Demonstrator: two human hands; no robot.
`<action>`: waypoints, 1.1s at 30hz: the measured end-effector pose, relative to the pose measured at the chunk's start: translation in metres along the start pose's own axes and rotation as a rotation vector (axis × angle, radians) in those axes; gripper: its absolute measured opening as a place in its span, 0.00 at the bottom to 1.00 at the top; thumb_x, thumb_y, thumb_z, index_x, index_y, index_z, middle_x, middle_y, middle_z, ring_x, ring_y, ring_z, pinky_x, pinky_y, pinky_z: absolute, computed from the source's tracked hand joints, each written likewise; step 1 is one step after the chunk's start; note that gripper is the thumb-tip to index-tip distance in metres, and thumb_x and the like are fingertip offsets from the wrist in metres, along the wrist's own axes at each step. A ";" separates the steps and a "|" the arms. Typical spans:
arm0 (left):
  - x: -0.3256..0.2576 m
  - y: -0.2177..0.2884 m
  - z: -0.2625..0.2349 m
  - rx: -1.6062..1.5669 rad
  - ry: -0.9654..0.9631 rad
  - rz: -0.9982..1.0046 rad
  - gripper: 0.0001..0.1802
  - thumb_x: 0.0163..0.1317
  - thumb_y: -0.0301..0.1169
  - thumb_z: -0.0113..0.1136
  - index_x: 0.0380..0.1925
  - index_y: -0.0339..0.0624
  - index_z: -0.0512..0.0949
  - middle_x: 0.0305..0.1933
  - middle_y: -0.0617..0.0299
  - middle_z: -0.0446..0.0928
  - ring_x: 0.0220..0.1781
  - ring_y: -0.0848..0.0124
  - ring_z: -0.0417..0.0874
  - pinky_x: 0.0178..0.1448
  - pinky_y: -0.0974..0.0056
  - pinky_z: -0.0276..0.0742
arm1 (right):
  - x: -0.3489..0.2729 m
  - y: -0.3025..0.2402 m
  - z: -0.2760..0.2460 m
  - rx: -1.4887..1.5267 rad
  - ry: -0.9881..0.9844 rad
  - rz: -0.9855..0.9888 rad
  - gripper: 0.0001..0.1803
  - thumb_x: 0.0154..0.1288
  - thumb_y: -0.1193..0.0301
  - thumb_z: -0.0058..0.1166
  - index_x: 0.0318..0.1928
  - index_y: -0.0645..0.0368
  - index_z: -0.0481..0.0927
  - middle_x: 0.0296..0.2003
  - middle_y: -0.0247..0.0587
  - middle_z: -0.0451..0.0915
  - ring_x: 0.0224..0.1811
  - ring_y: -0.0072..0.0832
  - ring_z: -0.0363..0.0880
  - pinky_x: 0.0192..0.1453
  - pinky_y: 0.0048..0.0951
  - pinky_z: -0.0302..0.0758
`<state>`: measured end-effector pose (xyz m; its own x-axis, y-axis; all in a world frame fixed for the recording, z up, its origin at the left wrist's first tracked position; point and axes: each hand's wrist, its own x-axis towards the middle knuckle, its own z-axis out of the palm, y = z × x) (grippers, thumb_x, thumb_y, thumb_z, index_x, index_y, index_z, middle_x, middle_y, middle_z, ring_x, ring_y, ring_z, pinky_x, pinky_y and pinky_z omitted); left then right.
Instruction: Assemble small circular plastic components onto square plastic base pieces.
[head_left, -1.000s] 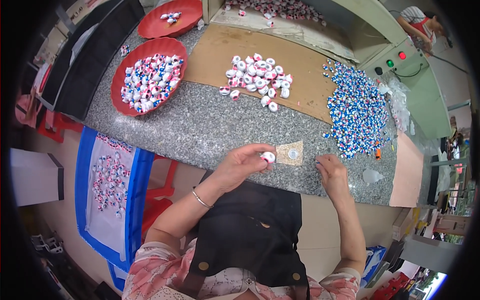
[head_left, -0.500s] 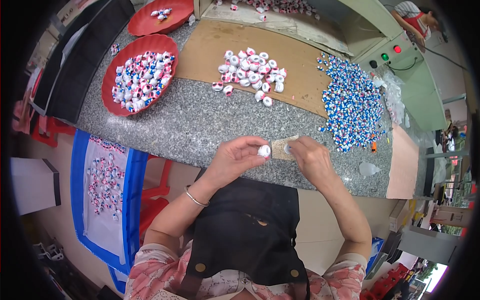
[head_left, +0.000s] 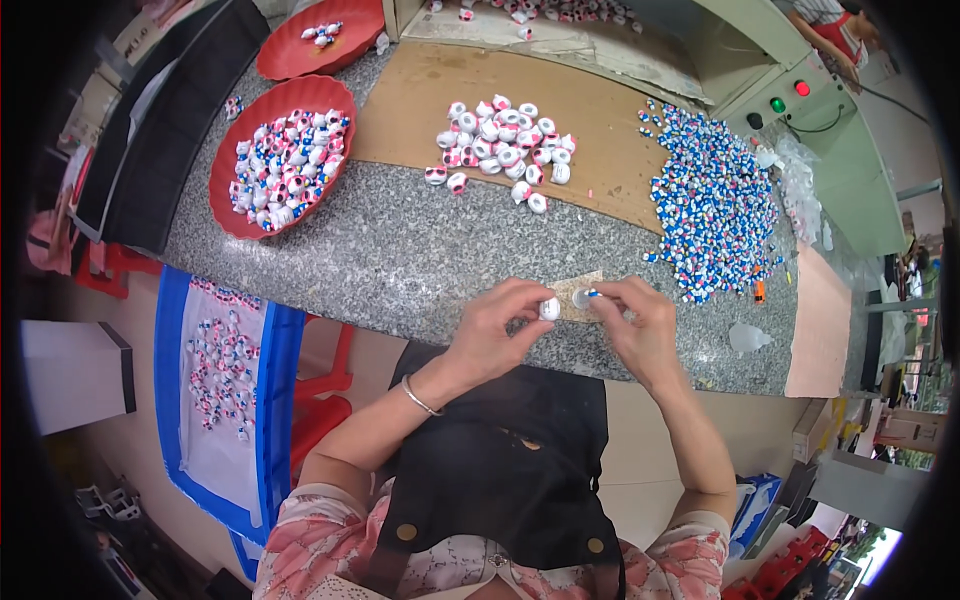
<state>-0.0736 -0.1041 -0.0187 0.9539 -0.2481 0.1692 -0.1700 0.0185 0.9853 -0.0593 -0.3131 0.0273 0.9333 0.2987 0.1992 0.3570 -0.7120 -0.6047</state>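
My left hand point(head_left: 495, 325) is closed over the near edge of the granite table, its thumb and fingers pinching a small white figurine head point(head_left: 549, 309). To its right, my right hand point(head_left: 642, 325) pinches a tiny blue-and-white figurine body point(head_left: 593, 293) between thumb and forefinger. That piece is beside or just over a small round, pale cup point(head_left: 579, 299), which rests on a tan speckled card point(head_left: 568, 288). Whether piece and cup touch, I cannot tell. The head and body are apart.
White-and-pink heads point(head_left: 505, 140) lie piled on brown cardboard point(head_left: 400, 110). Many blue-and-white bodies point(head_left: 710, 210) spread at the right. A red bowl point(head_left: 222, 190) of figurines stands left, a blue tray point(head_left: 275, 400) below it. A translucent bottle point(head_left: 747, 338) lies near my right hand.
My left hand has shifted slightly right with the head, which has turned. My right fingers have drawn back from the cup, so the blue-and-white body now shows. The whole view has shifted slightly.
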 end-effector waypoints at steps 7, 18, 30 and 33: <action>0.000 0.002 0.010 0.112 -0.018 0.140 0.19 0.55 0.17 0.67 0.49 0.36 0.81 0.46 0.56 0.80 0.44 0.71 0.84 0.45 0.69 0.85 | -0.015 -0.018 -0.003 0.903 -0.053 0.606 0.06 0.66 0.77 0.61 0.42 0.64 0.85 0.29 0.31 0.81 0.34 0.17 0.80 0.40 0.21 0.79; 0.009 0.021 -0.011 -0.373 -0.451 -0.208 0.15 0.71 0.24 0.53 0.55 0.32 0.78 0.40 0.55 0.81 0.35 0.73 0.84 0.40 0.70 0.80 | -0.016 -0.033 -0.021 0.428 -0.139 0.056 0.08 0.57 0.79 0.66 0.39 0.61 0.86 0.30 0.40 0.83 0.33 0.27 0.82 0.38 0.26 0.76; 0.021 0.048 -0.096 0.540 0.058 0.193 0.12 0.61 0.22 0.63 0.45 0.33 0.81 0.40 0.56 0.80 0.41 0.69 0.82 0.44 0.66 0.77 | -0.010 0.025 -0.015 0.083 0.153 0.015 0.15 0.61 0.78 0.60 0.49 0.58 0.83 0.44 0.47 0.82 0.46 0.42 0.82 0.49 0.35 0.79; 0.013 0.058 -0.155 0.843 0.436 0.239 0.13 0.60 0.22 0.62 0.46 0.34 0.80 0.43 0.51 0.81 0.45 0.60 0.82 0.51 0.59 0.76 | 0.008 0.057 -0.036 -0.177 0.224 0.008 0.13 0.60 0.80 0.60 0.47 0.61 0.83 0.43 0.48 0.82 0.45 0.45 0.82 0.49 0.38 0.79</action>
<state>-0.0328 0.0439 0.0441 0.8501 0.0553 0.5236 -0.3304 -0.7183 0.6122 -0.0301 -0.3741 0.0224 0.9144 0.1584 0.3725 0.3323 -0.8193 -0.4673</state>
